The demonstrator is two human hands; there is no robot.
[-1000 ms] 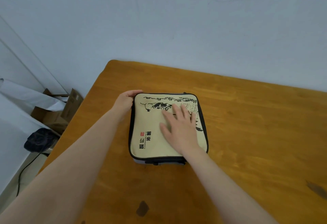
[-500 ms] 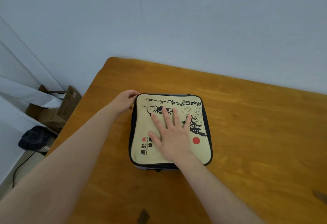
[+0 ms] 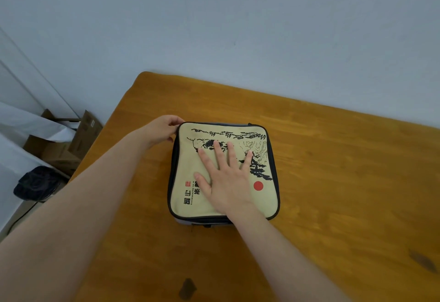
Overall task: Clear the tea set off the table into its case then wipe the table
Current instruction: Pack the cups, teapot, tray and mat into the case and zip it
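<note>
The tea set case (image 3: 188, 166) lies shut on the wooden table (image 3: 345, 182). It is a flat beige pouch with black trim, an ink landscape print and a red dot. My right hand (image 3: 228, 177) rests flat on its lid with the fingers spread and straight. My left hand (image 3: 164, 127) is at the case's far left corner, its fingers curled round the edge there. What the fingertips pinch is hidden. No cups or teapot are in view.
The table's left edge runs close beside the case, and a grey wall stands behind it. On the floor at left are cardboard boxes (image 3: 69, 144) and a dark bag (image 3: 35, 182). Dark marks (image 3: 188, 288) show on the near tabletop.
My right hand has slid left across the lid, uncovering the red dot. My left hand has stayed at the far left corner.
</note>
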